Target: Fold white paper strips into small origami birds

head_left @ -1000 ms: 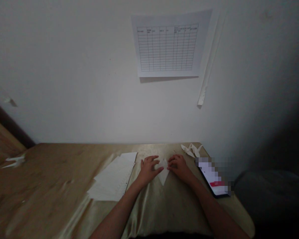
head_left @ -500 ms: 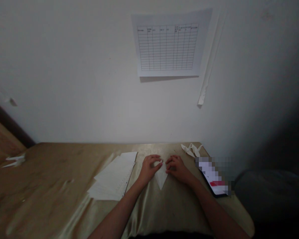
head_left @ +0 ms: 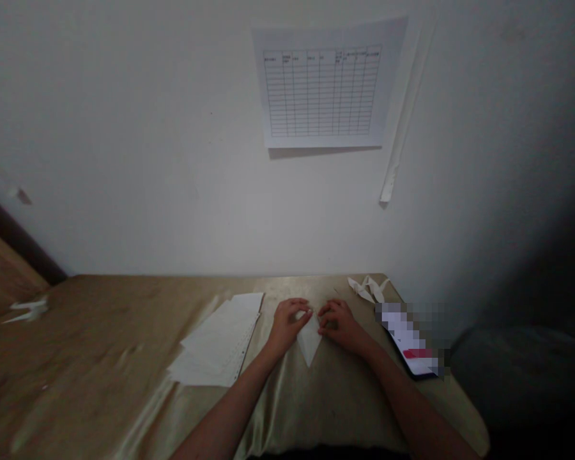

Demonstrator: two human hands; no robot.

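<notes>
A small folded white paper (head_left: 309, 344) lies on the cloth-covered table, its pointed end toward me. My left hand (head_left: 287, 322) grips its upper left edge between thumb and fingers. On the other side, my right hand (head_left: 338, 322) has its curled fingers closed on the upper right edge. The far end of the paper is partly hidden by the fingertips.
Loose white sheets (head_left: 215, 345) lie left of my hands. At the right are a phone (head_left: 407, 342) and a folded paper piece (head_left: 368, 289). White scraps (head_left: 31, 310) sit far left. A printed table sheet (head_left: 323, 92) hangs on the wall behind.
</notes>
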